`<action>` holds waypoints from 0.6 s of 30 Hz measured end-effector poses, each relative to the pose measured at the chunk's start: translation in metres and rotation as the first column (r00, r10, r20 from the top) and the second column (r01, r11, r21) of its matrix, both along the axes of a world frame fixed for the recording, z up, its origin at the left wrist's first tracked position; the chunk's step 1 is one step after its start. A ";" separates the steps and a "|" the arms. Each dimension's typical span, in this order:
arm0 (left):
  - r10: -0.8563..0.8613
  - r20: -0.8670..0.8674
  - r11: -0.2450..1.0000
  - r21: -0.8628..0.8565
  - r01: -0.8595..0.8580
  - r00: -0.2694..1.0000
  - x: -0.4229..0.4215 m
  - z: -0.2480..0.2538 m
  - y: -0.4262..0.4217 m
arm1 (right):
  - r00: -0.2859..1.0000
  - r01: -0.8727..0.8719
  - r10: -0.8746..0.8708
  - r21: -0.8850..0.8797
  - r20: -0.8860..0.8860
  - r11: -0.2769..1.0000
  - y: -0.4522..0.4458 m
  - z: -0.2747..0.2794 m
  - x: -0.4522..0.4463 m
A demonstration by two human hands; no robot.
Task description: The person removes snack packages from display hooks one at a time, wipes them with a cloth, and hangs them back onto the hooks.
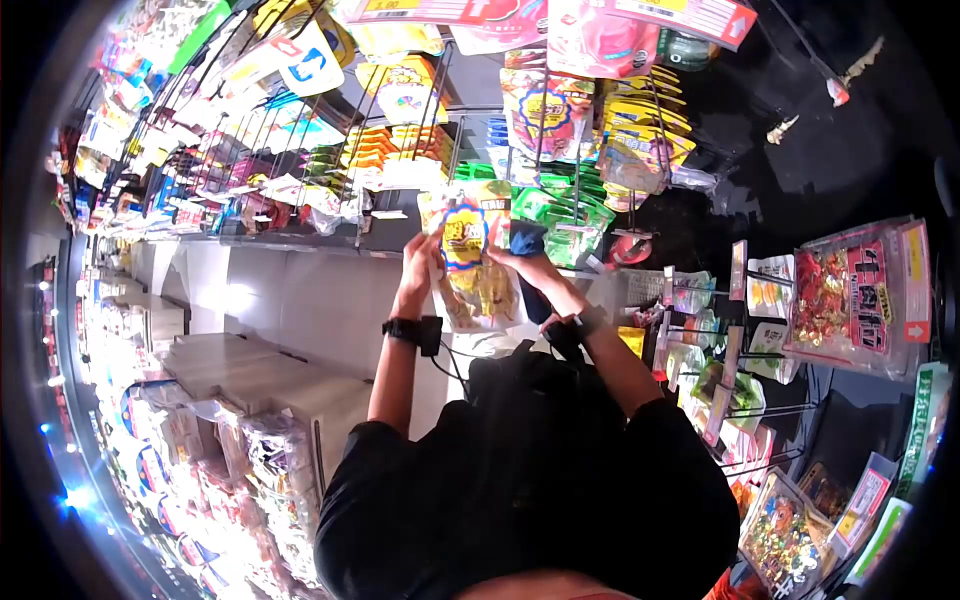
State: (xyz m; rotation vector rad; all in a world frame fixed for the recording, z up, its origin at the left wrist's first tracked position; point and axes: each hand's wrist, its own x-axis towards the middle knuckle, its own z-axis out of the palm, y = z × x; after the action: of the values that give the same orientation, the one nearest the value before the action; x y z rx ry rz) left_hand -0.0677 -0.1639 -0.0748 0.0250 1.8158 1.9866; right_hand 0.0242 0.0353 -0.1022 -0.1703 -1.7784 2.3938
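A clear snack bag (478,290) with a yellow, blue-edged round label is held upright in front of me. My left hand (422,258) is closed on its left edge. At the opposite edge, my right hand (527,264) grips the same bag. Next to the right hand is a small dark blue thing (527,238), perhaps cloth; I cannot tell whether the hand holds it. Just beyond the bag hang green packets (565,215) on hooks. Both wrists wear black straps, with a small device (430,336) on the left one.
Pink bags (603,38) and yellow packets (640,140) hang from wire hooks ahead. To the right, projecting hooks carry a large red-and-black labelled bag (850,295). Low counters (250,370) and packaged goods (215,470) stand at the left.
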 end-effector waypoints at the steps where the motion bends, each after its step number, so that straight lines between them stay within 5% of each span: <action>1: 0.037 0.021 0.999 -0.006 -0.037 0.999 -0.010 0.006 0.000 | 0.993 -0.115 0.115 -0.010 -0.002 0.993 0.001 0.006 -0.010; 3: 0.094 -0.024 0.993 0.079 -0.092 0.995 -0.025 0.033 0.004 | 0.994 -0.098 0.101 0.074 -0.042 0.992 0.000 0.034 -0.018; 4: 0.065 -0.062 0.993 0.106 -0.058 0.996 -0.040 0.024 -0.009 | 0.970 -0.221 0.214 0.058 0.112 0.973 0.005 0.058 -0.018; 7: 0.214 -0.130 0.938 0.303 -0.167 0.968 -0.078 0.015 -0.004 | 0.978 -0.180 0.170 0.075 0.123 0.981 -0.004 0.043 -0.037; 8: 0.198 -0.144 0.941 0.304 -0.147 0.970 -0.095 -0.004 -0.015 | 0.981 -0.193 0.193 0.029 0.004 0.981 -0.008 0.017 -0.052; 13: 0.154 -0.157 0.941 0.325 -0.096 0.976 -0.117 -0.005 -0.015 | 0.953 -0.231 0.278 -0.300 0.123 0.925 -0.015 0.013 -0.063; 18: 0.151 -0.271 0.957 0.280 -0.072 0.951 -0.123 -0.012 -0.012 | 0.963 -0.208 0.249 -0.311 0.100 0.928 -0.010 0.021 -0.058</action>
State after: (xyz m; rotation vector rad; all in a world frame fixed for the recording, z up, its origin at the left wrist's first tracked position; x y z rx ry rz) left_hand -0.1910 -0.1756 -0.0865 0.3187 1.7339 2.4044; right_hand -0.0336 0.0256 -0.0813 -0.1753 -1.5536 2.8788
